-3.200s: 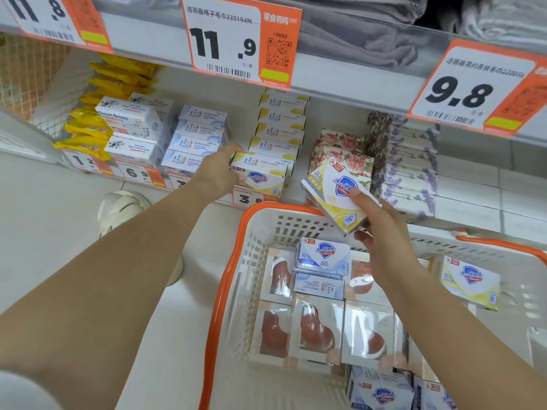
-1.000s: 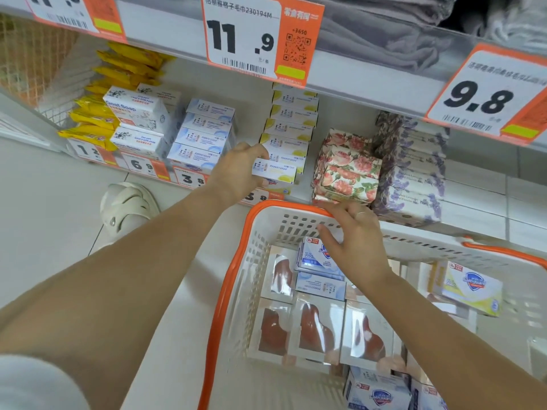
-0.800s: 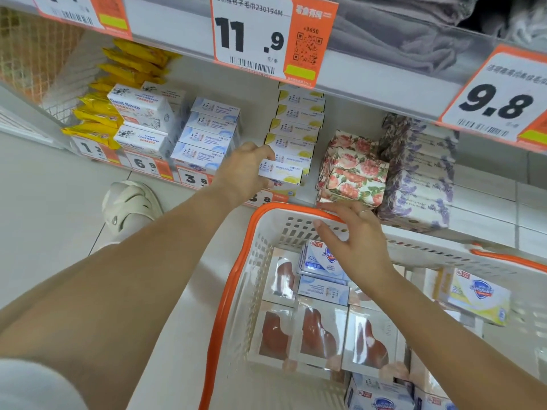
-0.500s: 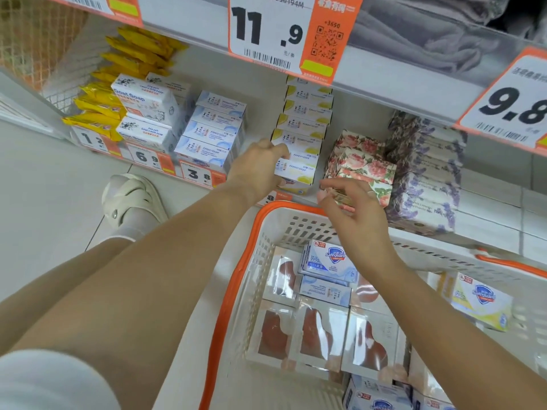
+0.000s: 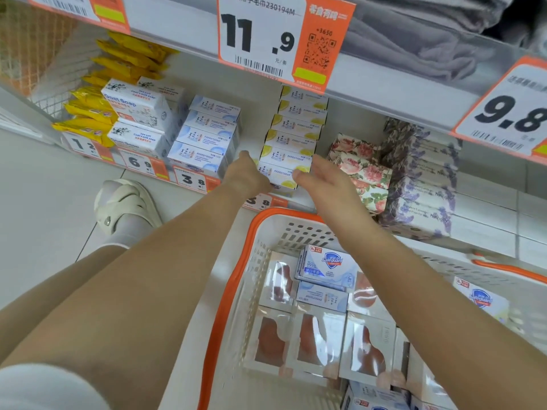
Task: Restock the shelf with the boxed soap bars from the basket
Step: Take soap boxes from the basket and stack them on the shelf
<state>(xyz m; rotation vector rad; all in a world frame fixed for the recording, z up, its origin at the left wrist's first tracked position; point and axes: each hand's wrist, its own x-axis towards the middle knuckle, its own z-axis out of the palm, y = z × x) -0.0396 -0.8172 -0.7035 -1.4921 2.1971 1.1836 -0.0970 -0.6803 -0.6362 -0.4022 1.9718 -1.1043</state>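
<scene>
On a low shelf [image 5: 302, 199], under a 11.9 price tag [image 5: 275, 39], both hands are meeting at a stack [image 5: 293, 137] of lemon soap boxes. At far left, yellow packs [image 5: 97, 102] are lying beside two goat soap boxes [image 5: 136, 119], then four blue-printed boxes [image 5: 207, 137] are sitting piled. The left hand [image 5: 247, 176] is pressing against the left end of the bottom box [image 5: 281, 177]; whether its fingers are curling round it cannot be told. The right hand [image 5: 322, 179] is lying relaxed, fingers fairly straight, thumb touching the box's right end. Six lemon boxes are showing, each white with yellow corners, lying flat, long axis running left to right, printed face toward the aisle. Right of them, floral boxes [image 5: 364, 170] and lavender boxes [image 5: 420, 184] are sitting. Below, an orange-rimmed basket [image 5: 236, 276] is holding a Safeguard box [image 5: 328, 267] atop window boxes [image 5: 319, 341] of brown soap.
</scene>
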